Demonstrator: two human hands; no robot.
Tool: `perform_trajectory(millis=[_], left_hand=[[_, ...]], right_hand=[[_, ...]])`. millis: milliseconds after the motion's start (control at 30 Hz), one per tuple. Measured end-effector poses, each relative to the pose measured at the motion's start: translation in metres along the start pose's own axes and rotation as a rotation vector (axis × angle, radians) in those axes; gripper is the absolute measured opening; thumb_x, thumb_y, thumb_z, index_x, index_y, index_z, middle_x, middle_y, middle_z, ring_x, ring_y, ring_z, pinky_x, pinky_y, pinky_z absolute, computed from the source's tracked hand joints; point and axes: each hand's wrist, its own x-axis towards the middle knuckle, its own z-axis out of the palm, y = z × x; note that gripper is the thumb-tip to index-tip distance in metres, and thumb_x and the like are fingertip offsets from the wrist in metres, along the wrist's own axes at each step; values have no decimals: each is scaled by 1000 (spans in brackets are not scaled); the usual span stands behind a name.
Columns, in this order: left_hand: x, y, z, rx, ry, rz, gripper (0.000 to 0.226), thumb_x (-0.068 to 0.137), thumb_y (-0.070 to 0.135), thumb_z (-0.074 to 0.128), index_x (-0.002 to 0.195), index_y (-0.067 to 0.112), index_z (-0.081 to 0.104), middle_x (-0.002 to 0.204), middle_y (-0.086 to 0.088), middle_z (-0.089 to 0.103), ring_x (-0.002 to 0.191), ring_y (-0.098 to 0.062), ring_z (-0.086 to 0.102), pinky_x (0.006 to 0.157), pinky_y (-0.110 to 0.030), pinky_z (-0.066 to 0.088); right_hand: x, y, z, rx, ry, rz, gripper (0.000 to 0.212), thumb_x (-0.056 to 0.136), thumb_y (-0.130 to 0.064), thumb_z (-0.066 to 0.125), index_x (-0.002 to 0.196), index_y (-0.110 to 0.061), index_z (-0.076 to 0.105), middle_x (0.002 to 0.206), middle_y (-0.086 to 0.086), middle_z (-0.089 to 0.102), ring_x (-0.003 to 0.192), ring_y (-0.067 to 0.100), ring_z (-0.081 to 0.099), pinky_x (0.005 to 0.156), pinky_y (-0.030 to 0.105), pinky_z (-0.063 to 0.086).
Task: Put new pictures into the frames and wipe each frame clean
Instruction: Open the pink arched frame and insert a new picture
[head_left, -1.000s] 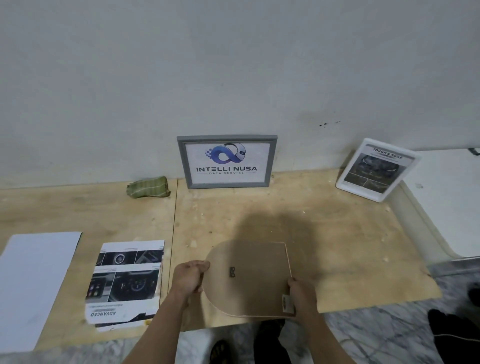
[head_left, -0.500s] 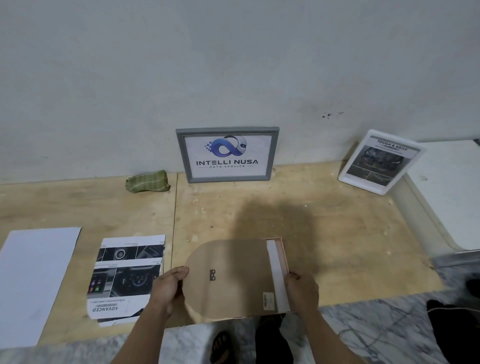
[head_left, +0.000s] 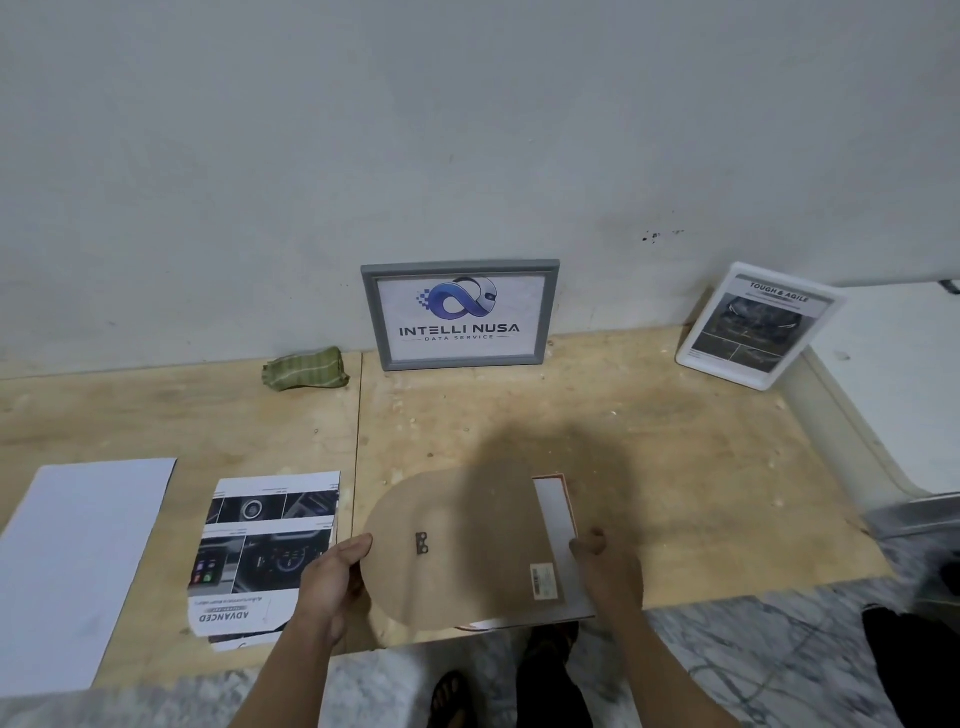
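Observation:
A brown backing board (head_left: 467, 551) with a rounded left end and a small metal hanger lies face down over a frame (head_left: 569, 499) at the front edge of the wooden board. The backing is slid left, baring a white strip of paper (head_left: 556, 519) and the frame's orange edge on the right. My left hand (head_left: 332, 582) grips the backing's left rim. My right hand (head_left: 608, 571) holds the frame's right side. A stack of printed pictures (head_left: 260, 551) lies to the left.
A grey frame (head_left: 460, 314) with a logo print leans on the wall. A white frame (head_left: 758, 327) leans at the right. A folded green cloth (head_left: 306, 368) lies near the wall. A blank white sheet (head_left: 78, 561) lies far left. The wooden board (head_left: 675, 457) ends at marble floor.
The brown backing has slid to the left off the frame, drawn by my left hand, baring the white strip on the right. My right hand stays at the frame's right side.

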Motion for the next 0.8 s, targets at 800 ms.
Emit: perform_trajectory(millis=[800], left_hand=[[-37, -46, 280, 715, -268, 139, 28, 71, -5, 58, 50, 12, 68, 50, -10, 62, 49, -23, 51, 53, -27, 38]], right_hand=[[107, 89, -212, 163, 179, 131, 19, 86, -10, 63, 101, -9, 75, 99, 11, 72, 92, 30, 65, 81, 33, 49]])
